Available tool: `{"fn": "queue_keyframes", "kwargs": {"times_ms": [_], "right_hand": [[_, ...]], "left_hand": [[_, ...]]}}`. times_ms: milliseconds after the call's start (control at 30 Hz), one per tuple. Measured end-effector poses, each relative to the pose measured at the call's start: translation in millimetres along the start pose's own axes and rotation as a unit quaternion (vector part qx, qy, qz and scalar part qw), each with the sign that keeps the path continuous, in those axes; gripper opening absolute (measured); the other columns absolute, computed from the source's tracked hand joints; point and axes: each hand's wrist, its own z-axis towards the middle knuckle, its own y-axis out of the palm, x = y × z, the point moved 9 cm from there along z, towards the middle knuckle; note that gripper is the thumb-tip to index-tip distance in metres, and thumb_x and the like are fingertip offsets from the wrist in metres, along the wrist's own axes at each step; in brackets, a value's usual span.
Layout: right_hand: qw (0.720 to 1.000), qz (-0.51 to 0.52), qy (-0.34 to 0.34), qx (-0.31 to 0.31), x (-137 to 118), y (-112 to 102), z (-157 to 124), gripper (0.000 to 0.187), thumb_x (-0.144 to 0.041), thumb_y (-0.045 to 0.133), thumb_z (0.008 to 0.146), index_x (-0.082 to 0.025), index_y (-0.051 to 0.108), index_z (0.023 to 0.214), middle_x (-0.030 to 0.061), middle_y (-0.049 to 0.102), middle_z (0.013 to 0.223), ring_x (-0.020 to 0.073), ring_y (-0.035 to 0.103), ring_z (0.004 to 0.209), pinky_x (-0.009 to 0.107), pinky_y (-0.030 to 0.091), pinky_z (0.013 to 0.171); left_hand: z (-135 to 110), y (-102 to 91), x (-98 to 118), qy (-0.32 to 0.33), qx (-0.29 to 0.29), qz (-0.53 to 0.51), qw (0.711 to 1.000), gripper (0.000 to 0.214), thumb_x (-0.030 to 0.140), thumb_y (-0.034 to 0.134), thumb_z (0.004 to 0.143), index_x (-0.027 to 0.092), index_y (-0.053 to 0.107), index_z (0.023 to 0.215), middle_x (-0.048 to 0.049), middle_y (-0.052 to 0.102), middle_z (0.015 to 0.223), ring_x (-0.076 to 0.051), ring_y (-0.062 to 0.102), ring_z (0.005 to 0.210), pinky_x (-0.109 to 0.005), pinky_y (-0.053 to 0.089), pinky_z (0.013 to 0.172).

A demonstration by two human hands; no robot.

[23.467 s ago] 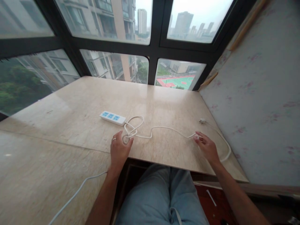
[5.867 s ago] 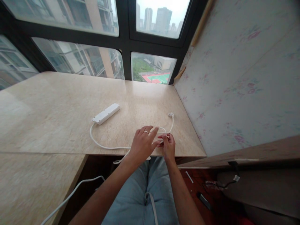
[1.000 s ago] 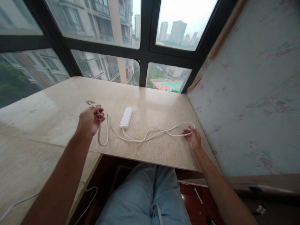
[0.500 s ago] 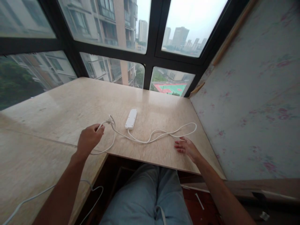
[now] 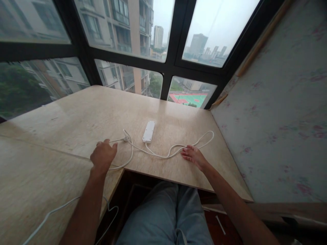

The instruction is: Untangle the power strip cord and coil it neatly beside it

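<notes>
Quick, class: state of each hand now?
Left hand: curled over thin white power cable; grip cannot be told.
Right hand: open, flat on beige marble tabletop.

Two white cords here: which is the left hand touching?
The power strip's cord, near its plug end, under the left hand. The other cord trails untouched across the near-left slab.

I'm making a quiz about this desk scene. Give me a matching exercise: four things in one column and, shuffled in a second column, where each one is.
1. power strip
2. left hand
3. right hand
4. thin cable

A. flat on the table, by the right loop of the cord
B. trailing off the table's near left edge
C. between the hands, farther back
D. resting over the cord, near its plug

Pairs: 1-C, 2-D, 3-A, 4-B
</notes>
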Motion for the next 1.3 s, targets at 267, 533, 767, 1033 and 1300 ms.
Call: {"fn": "queue_keyframes", "kwargs": {"times_ms": [267,533,767,1033,1300], "right_hand": [[0.997,0.047,-0.053,-0.016,-3.8,19.6,22.5,0.055,-0.024,0.078,0.065,-0.021,0.049,0.111,0.0093,0.044,0.140,0.0200,0.053,0.120,0.032,0.052,0.093],[0.996,0.042,-0.081,-0.011,-17.7,23.4,31.1,0.057,-0.025,0.079,0.061,-0.022,0.055,0.112,0.0066,0.042,0.144,0.0202,0.046,0.128,0.035,0.045,0.102],[0.987,-0.067,-0.123,-0.082,-18.4,21.3,15.5,0.053,-0.034,0.080,0.063,-0.017,0.062,0.110,0.0095,0.058,0.127,0.0221,0.054,0.120,0.043,0.034,0.110],[0.926,-0.258,-0.213,-0.173,-7.1,47.6,-1.9,0.055,-0.042,0.066,0.077,-0.015,0.058,0.124,0.0142,0.052,0.132,0.0255,0.050,0.123,0.047,0.038,0.105],[0.774,-0.476,-0.363,-0.204,-12.1,124.3,-23.2,0.043,-0.033,0.053,0.088,-0.014,0.060,0.126,0.0150,0.044,0.140,0.0252,0.040,0.131,0.043,0.032,0.109]], "left_hand": [[-10.3,25.5,23.6,0.037,-0.008,0.035,0.999,0.060,0.043,0.047,0.088,0.002,0.048,0.132,-0.0274,0.049,0.126,-0.038,0.045,0.120,-0.050,0.041,0.091],[-29.2,36.7,52.0,0.069,0.059,0.011,0.996,0.056,0.038,0.045,0.091,0.003,0.045,0.135,-0.0213,0.042,0.139,-0.032,0.033,0.133,-0.059,0.025,0.105],[-38.0,45.9,62.8,0.007,0.053,-0.037,0.998,0.068,0.060,0.045,0.088,0.007,0.048,0.132,-0.0206,0.044,0.137,-0.032,0.034,0.132,-0.060,0.030,0.101],[-27.7,64.9,82.6,-0.006,0.054,-0.051,0.997,0.074,0.060,0.051,0.085,0.008,0.044,0.137,-0.0240,0.041,0.139,-0.035,0.028,0.135,-0.066,0.019,0.102],[-19.7,74.5,117.7,0.068,0.052,-0.100,0.991,0.034,0.031,0.044,0.093,0.015,0.061,0.118,-0.0156,0.053,0.129,-0.030,0.047,0.121,-0.057,0.028,0.101]]}}
